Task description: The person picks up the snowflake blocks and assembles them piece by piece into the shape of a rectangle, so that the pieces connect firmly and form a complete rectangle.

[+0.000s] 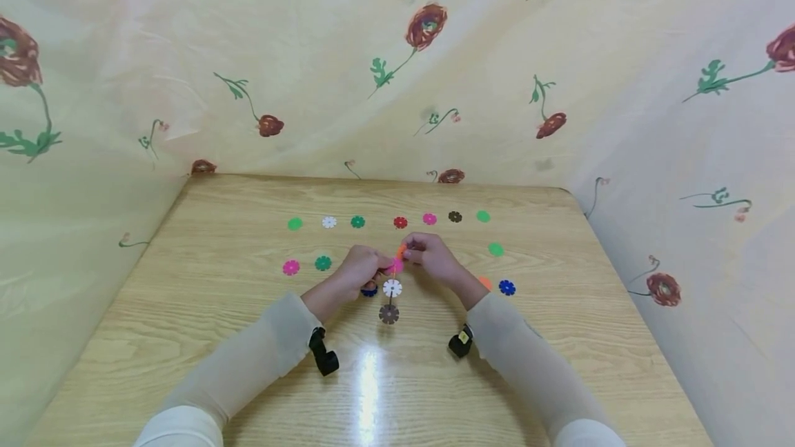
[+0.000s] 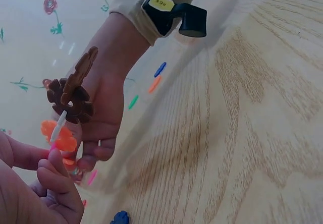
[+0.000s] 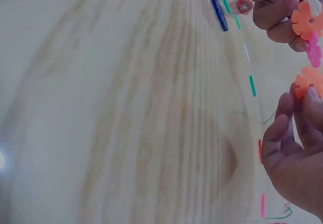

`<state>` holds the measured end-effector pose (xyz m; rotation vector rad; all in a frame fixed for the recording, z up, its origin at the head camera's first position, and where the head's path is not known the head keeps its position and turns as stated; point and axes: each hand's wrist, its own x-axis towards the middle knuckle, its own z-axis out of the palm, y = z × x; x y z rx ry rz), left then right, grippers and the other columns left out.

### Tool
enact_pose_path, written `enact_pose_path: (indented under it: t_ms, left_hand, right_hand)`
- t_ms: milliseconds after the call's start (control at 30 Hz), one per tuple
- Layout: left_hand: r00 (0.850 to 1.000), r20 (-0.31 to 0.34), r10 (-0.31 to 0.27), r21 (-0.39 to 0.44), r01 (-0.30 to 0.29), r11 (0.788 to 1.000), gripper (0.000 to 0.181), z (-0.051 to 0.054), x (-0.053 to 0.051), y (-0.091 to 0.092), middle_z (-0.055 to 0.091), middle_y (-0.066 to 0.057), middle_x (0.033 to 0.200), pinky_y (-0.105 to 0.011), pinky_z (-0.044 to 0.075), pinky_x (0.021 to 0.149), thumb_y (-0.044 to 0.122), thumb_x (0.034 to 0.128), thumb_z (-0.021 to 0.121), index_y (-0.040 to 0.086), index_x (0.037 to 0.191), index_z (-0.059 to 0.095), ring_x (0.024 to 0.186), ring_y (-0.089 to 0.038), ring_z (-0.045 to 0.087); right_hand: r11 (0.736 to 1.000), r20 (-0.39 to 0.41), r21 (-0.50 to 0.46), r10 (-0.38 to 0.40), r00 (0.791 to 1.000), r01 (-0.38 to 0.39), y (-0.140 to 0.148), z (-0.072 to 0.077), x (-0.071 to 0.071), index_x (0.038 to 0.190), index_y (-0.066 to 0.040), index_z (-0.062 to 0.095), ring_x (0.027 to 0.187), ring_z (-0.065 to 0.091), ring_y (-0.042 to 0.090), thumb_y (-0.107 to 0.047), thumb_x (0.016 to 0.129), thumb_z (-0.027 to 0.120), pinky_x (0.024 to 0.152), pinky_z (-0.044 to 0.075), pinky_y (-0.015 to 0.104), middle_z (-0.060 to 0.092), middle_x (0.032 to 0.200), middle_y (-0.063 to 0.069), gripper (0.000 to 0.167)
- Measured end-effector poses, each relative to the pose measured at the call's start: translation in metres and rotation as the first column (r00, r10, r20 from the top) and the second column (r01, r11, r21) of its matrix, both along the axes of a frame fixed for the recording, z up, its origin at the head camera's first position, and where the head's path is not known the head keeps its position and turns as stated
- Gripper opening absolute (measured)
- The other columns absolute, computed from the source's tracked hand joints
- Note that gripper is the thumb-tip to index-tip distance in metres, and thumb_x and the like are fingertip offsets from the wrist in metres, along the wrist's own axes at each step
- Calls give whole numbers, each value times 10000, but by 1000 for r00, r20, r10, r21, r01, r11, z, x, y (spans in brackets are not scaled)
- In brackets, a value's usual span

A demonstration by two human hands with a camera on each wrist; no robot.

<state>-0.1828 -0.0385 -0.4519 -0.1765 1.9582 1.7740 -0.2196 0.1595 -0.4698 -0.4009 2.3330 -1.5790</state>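
Note:
Near the table's middle, my left hand (image 1: 360, 267) pinches a chain of joined notched flower discs by its pink disc (image 1: 398, 266). A white disc (image 1: 392, 287) and a brown disc (image 1: 388, 314) stick out toward me. The left wrist view shows two brown discs (image 2: 70, 105) slotted together at an angle. My right hand (image 1: 431, 257) pinches an orange disc (image 3: 309, 80) between thumb and fingers. It stands right by the chain's pink disc; whether they touch, I cannot tell. Another orange disc (image 3: 305, 21) belongs to the chain. A dark blue disc (image 1: 369, 291) lies beneath my left hand.
Loose discs lie in a back row, among them a white disc (image 1: 329, 222), a red disc (image 1: 400, 223) and a brown disc (image 1: 455, 216). A pink disc (image 1: 291, 267) lies on the left, a blue disc (image 1: 507, 287) on the right. Flowered cloth (image 1: 348, 88) surrounds the wooden table (image 1: 279, 399).

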Motion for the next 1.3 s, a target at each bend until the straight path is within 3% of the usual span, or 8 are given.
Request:
enact_pose_path:
  t_ms: [167,433,667,800,967,1300]
  left_hand:
    - [1000,-26,3,-11,-4,1000,156,-1,2,-1,598,-25,705,-215,375,473,144,954,652,32,860,707,565,-118,459]
    - [998,-54,-10,-28,8,1000,152,-4,2,-2,556,-16,649,-209,370,462,126,941,641,34,837,704,537,-105,447]
    - [999,-49,-19,-30,17,999,146,-6,2,-1,551,-18,648,-215,373,462,116,934,637,25,846,711,536,-110,445]
    - [998,-57,-17,-36,15,999,150,-6,2,-1,550,-23,654,-216,370,461,114,934,638,25,839,712,538,-116,443]
    - [998,-66,12,-29,-14,999,175,-4,2,0,548,-24,645,-216,357,465,102,938,630,32,791,695,530,-120,430]
    - [992,-64,104,-46,-107,993,207,0,2,5,490,-5,597,-224,339,466,42,867,590,82,664,594,512,-134,417]
  right_hand:
    - [997,19,-38,67,998,-67,-7,3,-1,1003,35,632,826,548,217,67,986,542,703,499,307,606,904,101,97]
    - [989,10,-41,145,989,-145,-9,4,-3,962,64,607,763,495,339,103,991,497,646,420,342,583,907,254,120]
    - [986,-35,-11,168,985,-168,-8,6,-2,938,54,640,755,524,248,140,957,516,662,465,327,615,858,107,152]
    - [985,-56,-6,170,984,-171,-8,8,-1,951,71,664,807,583,205,136,947,541,734,531,376,658,894,102,139]
    - [988,-38,-13,155,987,-156,-9,12,-4,959,90,684,868,645,176,139,939,564,821,577,356,688,920,111,132]
    - [989,-64,-10,145,987,-146,-13,14,-10,972,140,696,838,641,140,154,928,579,773,564,325,715,912,78,126]
